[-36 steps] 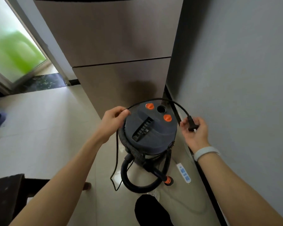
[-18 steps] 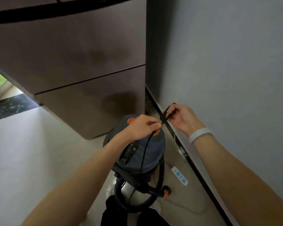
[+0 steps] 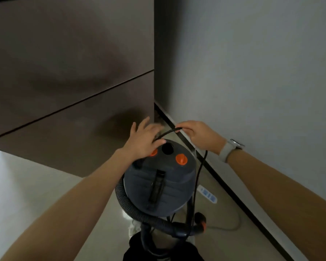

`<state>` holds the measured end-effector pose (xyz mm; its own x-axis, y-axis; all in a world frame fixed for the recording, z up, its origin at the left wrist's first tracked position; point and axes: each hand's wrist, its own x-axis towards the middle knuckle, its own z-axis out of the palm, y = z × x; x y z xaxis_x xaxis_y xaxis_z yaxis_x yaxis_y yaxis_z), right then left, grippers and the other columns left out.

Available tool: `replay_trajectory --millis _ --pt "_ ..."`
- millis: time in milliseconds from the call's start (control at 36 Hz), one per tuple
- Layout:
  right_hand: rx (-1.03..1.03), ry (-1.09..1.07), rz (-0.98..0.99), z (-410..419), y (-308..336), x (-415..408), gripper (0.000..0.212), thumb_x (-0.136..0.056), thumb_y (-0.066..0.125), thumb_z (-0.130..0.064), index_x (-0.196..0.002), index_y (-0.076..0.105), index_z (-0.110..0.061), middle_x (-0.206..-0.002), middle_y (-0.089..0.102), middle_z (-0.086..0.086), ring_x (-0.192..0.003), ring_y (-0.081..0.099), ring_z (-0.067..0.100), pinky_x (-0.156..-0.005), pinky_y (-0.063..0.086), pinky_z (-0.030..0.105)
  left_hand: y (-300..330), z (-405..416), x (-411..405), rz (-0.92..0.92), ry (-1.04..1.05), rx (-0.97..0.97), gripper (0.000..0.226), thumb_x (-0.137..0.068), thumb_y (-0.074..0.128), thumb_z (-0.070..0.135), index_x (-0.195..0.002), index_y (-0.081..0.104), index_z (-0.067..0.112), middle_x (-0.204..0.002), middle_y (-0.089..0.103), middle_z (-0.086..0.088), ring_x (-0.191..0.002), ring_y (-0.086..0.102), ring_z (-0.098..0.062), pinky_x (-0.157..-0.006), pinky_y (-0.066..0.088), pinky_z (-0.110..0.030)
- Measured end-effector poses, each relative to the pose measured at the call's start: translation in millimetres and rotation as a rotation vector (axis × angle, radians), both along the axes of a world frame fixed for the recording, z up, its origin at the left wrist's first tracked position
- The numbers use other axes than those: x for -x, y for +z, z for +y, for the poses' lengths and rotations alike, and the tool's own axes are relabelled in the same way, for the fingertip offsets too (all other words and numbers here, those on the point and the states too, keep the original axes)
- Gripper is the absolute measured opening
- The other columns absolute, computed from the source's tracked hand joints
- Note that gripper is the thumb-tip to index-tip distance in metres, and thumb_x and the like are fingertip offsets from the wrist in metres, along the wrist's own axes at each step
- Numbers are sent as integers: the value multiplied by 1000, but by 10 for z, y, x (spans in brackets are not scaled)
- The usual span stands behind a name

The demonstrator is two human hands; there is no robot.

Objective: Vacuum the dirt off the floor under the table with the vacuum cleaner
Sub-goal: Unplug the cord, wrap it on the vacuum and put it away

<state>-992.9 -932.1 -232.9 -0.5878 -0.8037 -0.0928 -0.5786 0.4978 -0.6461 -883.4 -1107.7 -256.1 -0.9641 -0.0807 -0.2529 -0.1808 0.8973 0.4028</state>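
Vacuum cleaner point(image 3: 159, 187), one, on floor point(image 3: 36, 189) between brown cabinet point(image 3: 68, 72) and wall point(image 3: 252, 63). Two orange knobs point(image 3: 181, 159) on top. Left hand point(image 3: 144, 141) spread open over lid, touching black cord point(image 3: 198, 178); right hand point(image 3: 200, 136) pinching cord. One power strip point(image 3: 208, 194) beside.

One canister vacuum cleaner point(image 3: 159, 183) stands at lower centre, bearing two orange knobs point(image 3: 181, 159), one ribbed hose point(image 3: 134, 209) and one black cord point(image 3: 198, 178). One white power strip point(image 3: 208, 194) lies at its right. Two hands point(image 3: 145, 140) show, one wristband point(image 3: 226, 150).
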Motion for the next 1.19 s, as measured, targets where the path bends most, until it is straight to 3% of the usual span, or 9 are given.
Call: replay_trajectory --millis 83,167,306,500,639,778,861,972,1194 --pt "27 -87 7 -109 -198 -28 27 -98 43 -2 -114 64 5 -112 65 22 -101 60 32 -85 38 21 -264 -45 -169 -21 63 -430 28 -100 45 26 -76 57 19 -75 66 4 -79 64 -11 -87 48 -37" --pt "10 -165 -6 -171 -437 -188 26 -98 43 -8 -107 64 5 -99 65 20 -86 57 27 -76 34 21 -558 -105 -447 -9 320 -674 31 -100 45 12 -70 49 21 -62 55 4 -54 59 1 -67 45 -25" --pt "-5 -224 -94 -204 -918 -667 23 -98 48 -8 -113 63 0 -101 63 14 -86 54 18 -80 38 24 -1053 -132 -806 -53 720 -971 22 -100 42 4 -84 56 8 -75 59 -5 -57 65 2 -63 46 -11" --pt "-31 -338 -185 -217 -1214 -809 27 -97 47 -5 -120 60 -6 -116 60 12 -107 55 23 -89 38 21 -1535 186 -858 -81 1278 -1511 20 -100 44 8 -93 62 9 -79 55 -4 -77 53 -13 -86 44 -36" --pt "-70 -379 -260 1 -1367 -893 28 -97 49 -7 -124 56 -6 -123 60 11 -113 56 23 -91 40 18 -1826 236 -817 -6 1451 -1534 26 -101 43 9 -119 60 4 -88 58 -2 -81 56 -13 -104 42 -42" --pt "-75 -472 -235 283 -1586 -1021 26 -98 48 -8 -122 58 -4 -116 62 10 -104 57 20 -81 37 14 -1960 291 -787 91 1502 -1492 27 -101 43 10 -122 60 4 -85 56 -1 -78 53 -12 -88 46 -36" --pt "-7 -590 -168 378 -1689 -1037 23 -96 50 -5 -117 61 -4 -113 63 10 -105 58 23 -90 43 29 -1989 430 -864 132 1427 -1161 25 -98 52 13 -118 65 6 -106 59 0 -98 57 -15 -95 46 -31" --pt "27 -646 -98 437 -1689 -967 23 -96 50 -4 -113 64 -6 -102 58 -3 -97 55 14 -83 38 22 -2014 506 -897 199 1232 -754 25 -96 56 14 -116 67 6 -108 56 2 -101 54 -10 -98 42 -25" --pt "55 -631 -115 375 -1636 -858 24 -95 51 -6 -116 65 -7 -98 55 -3 -91 51 10 -77 34 15 -1960 513 -677 76 1454 -1156 17 -94 58 12 -108 67 7 -74 61 0 -61 54 -6 -69 54 -24"
